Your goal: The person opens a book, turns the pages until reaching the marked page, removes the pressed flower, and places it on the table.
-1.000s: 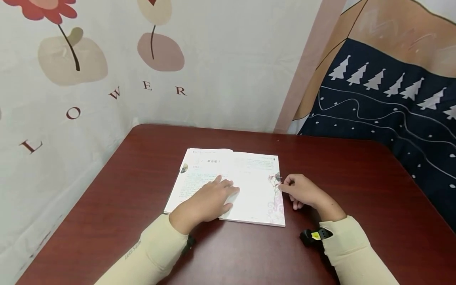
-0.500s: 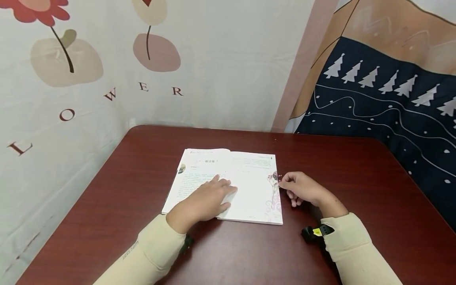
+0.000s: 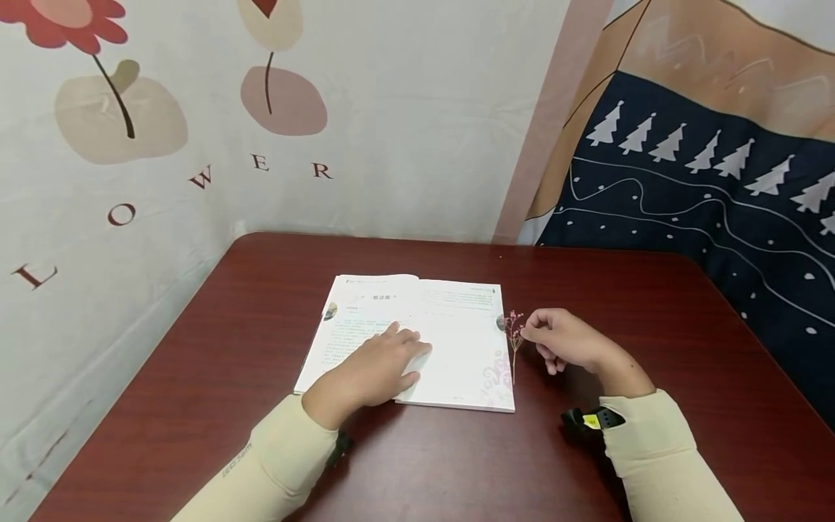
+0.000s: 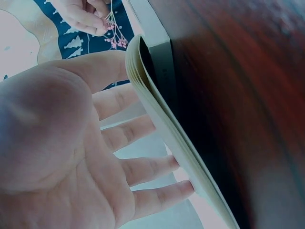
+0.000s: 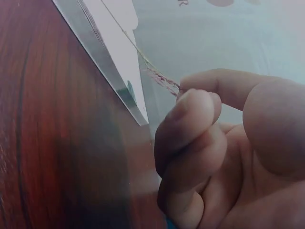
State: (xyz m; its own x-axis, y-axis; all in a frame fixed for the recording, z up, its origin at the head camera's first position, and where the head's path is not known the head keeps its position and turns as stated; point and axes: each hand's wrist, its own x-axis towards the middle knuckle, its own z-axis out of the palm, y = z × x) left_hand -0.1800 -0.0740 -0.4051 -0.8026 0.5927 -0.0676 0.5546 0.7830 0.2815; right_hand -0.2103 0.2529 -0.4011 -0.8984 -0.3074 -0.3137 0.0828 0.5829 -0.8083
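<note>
An open book (image 3: 457, 348) lies on the table, printed text on both pages. My left hand (image 3: 375, 366) rests across its middle with fingers spread; in the left wrist view the straight fingers (image 4: 152, 195) lie on the pages. Just off the book's right edge, my right hand (image 3: 567, 341) pinches a small dried flower sprig (image 3: 514, 337) between thumb and forefinger. Pink blossoms top its thin stem, which hangs downward beside the page. In the right wrist view the sprig (image 5: 159, 78) meets the fingertips, and the other fingers are curled in.
The dark red-brown table (image 3: 417, 464) extends around the book on all sides. Behind it hangs a pale cloth (image 3: 417, 145) with flower prints and letters. A navy cloth (image 3: 691, 188) with white trees hangs at the right. A black wrist device (image 3: 590, 419) sits at the right cuff.
My right hand has moved right and slightly up, carrying the flower sprig from over the right page to beyond its edge. The left hand stays on the book.
</note>
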